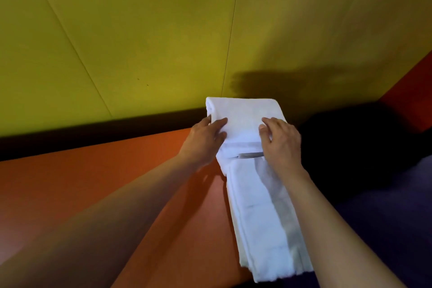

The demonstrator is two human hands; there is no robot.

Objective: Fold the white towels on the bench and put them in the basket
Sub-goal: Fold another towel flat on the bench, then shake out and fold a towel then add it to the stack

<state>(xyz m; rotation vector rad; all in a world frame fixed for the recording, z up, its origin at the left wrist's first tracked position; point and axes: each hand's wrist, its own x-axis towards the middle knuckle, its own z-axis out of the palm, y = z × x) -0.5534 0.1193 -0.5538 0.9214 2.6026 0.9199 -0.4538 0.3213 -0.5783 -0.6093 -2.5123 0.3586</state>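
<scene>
A white towel (261, 206) lies as a long narrow strip along the right edge of the orange bench (117, 182). Its far end (243, 112) is folded back over itself near the wall. My left hand (205, 138) holds the left side of that folded end, thumb on top and fingers at the edge. My right hand (280, 140) rests on the right side of the fold with fingers bent down onto the cloth. The towel's near end hangs at the bench's front edge. No basket is in view.
A yellow-green panelled wall (140, 42) rises behind the bench, with a dark gap along its base. To the right of the bench lies dark floor (374, 194) in deep shadow, and an orange panel (411, 96) stands at the far right.
</scene>
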